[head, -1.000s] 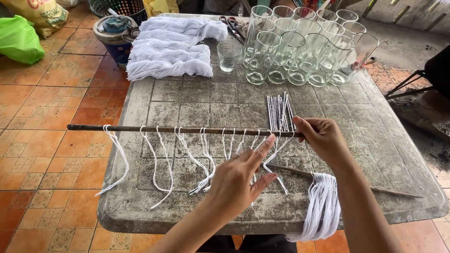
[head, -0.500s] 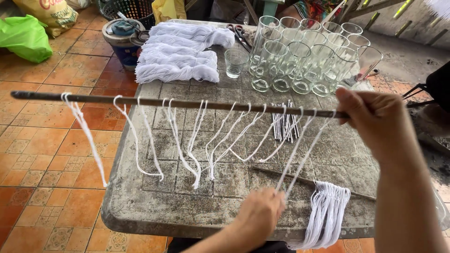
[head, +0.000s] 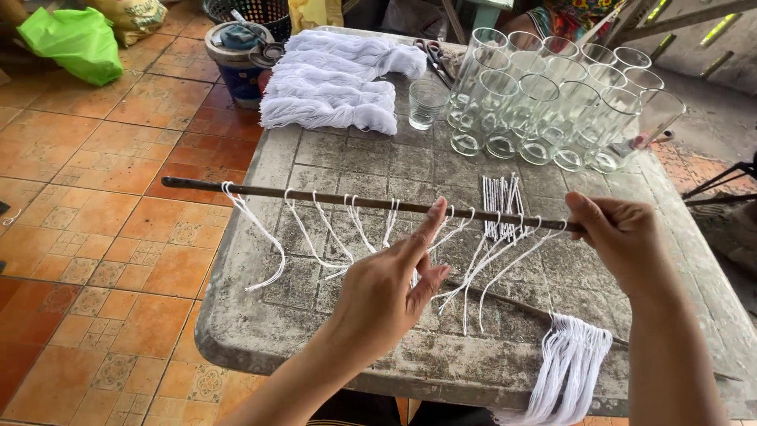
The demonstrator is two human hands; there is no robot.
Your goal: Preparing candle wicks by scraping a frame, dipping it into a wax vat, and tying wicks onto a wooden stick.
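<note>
While the stick is held up level over the table, the scene reads so:
Stick: a thin dark stick (head: pixel 331 196) runs from left to right above the grey table (head: pixel 315 315), its left end out past the table edge over the tiled floor (head: pixel 102 237)
Right hand: the right hand (head: pixel 623 241) pinches the stick's right end, fingers closed round it, thumb on top
Left hand: the left hand (head: pixel 382 296) is raised just below the stick's middle, fingers loosely spread and not gripping; the forefinger points up and its tip touches the stick among the cords
Cords: white cords (head: pixel 347 229) are looped over the stick along its length and hang down, the leftmost one dangling past the table edge; those near the right hand slant down toward the table
Loose bundle: a hank of white threads (head: pixel 572 363) drapes over the near table edge under the right forearm, on a second thin stick (head: pixel 512 304) lying on the table
Short pieces: a small row of cut white lengths (head: pixel 501 197) lies on the table just behind the held stick
Far end: folded white yarn skeins (head: pixel 335 83), scissors (head: pixel 434 55), a short glass (head: pixel 428 102) and a cluster of tall clear glasses (head: pixel 552 110)
Floor: a blue bucket (head: pixel 236 63) and a green bag (head: pixel 67 39) beside the table
</note>
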